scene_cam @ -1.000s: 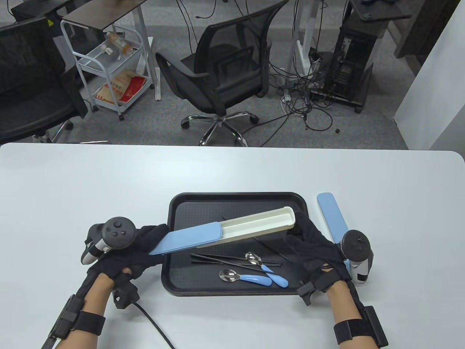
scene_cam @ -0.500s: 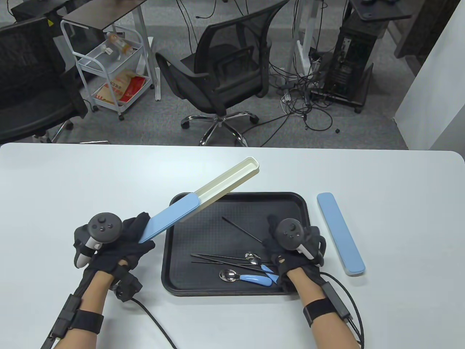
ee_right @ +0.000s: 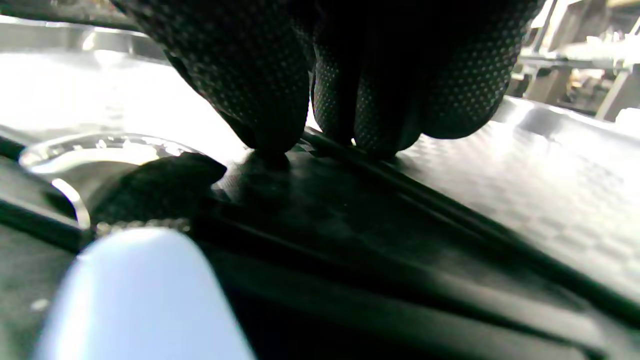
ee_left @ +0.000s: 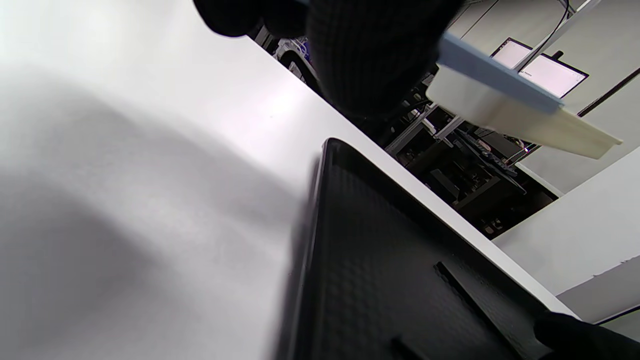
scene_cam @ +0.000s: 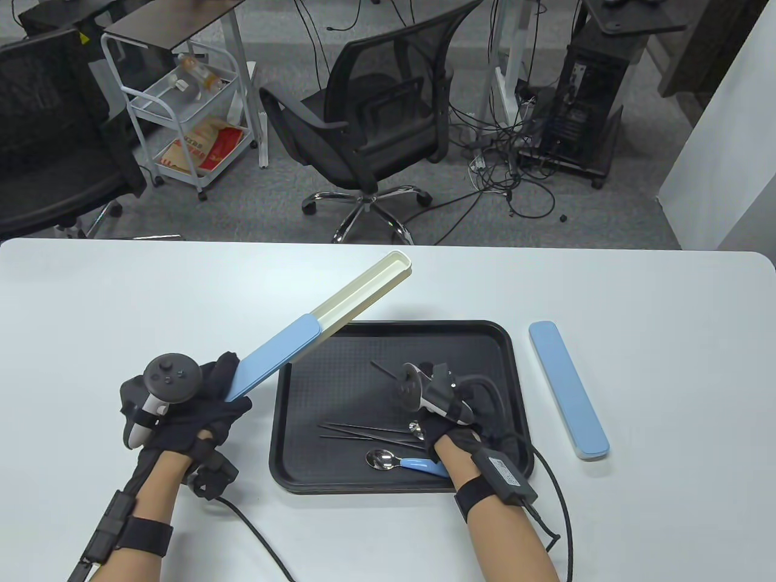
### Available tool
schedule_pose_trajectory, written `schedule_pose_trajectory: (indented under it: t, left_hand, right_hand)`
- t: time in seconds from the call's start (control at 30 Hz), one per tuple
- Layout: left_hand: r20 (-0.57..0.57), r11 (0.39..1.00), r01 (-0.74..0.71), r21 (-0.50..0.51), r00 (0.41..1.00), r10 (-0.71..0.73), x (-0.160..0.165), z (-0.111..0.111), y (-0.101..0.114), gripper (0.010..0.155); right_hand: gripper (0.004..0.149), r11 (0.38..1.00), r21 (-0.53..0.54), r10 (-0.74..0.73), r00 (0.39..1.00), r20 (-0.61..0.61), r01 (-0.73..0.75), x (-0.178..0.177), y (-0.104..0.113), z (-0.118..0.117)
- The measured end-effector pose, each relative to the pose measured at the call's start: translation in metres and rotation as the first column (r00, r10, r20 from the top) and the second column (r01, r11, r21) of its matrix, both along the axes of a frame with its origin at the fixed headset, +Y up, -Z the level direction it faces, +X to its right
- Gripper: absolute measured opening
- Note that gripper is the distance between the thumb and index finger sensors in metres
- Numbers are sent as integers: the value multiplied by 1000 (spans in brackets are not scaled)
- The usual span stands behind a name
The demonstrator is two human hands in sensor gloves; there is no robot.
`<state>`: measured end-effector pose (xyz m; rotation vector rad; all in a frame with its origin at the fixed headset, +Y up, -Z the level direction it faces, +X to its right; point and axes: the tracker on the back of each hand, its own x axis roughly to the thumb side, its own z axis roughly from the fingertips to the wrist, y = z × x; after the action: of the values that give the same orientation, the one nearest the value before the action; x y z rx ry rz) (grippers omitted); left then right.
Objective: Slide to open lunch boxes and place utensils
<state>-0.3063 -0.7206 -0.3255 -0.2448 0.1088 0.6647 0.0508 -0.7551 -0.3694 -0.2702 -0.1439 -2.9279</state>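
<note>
1. The left hand [scene_cam: 194, 418] is gripping the blue lid end of the half-open lunch box [scene_cam: 321, 327], fingers curled round it, and is holding it tilted above the bench [scene_cam: 121, 303].
2. The right hand [scene_cam: 439, 418] is reaching down into the black tray [scene_cam: 400, 485]; in the right wrist view its fingertips [ee_right: 280, 120] are pressing together on a black chopstick [ee_right: 400, 185].
3. More chopsticks [scene_cam: 357, 431] and a blue-handled spoon [scene_cam: 400, 462] are lying in the tray.
4. A closed blue box [scene_cam: 568, 389] is lying on the bench, just beside the tray.
5. Behind the white bench, an office chair [scene_cam: 370, 127], a white cart [scene_cam: 182, 115] and floor cables are standing in the room.
6. The right hand is hiding a second spoon partly; whether the chopstick is lifted I cannot tell.
</note>
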Motion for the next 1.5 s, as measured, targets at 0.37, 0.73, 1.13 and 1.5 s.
schedule_pose_trajectory:
  t: [0.37,0.73,1.13,1.5]
  left_hand:
    - [31,998,55,2,998,-55,8,1,2,83]
    - [35,999,32,-15,999,-31,6,0,0,83]
    - [57,999,38,10,998,-39,8,1,1,83]
    - [196,978,166,127,962,-189,39,9,14,83]
  right_hand:
    - [59,953,174,259,965,-46,-248,-29,-10,10]
    - [58,990,125,-56,998,-21,58,15,11,1]
    - [52,848,247,-492,870,38,469,76,59,42]
    - [48,736,441,-526,844,-105,514,104,75,66]
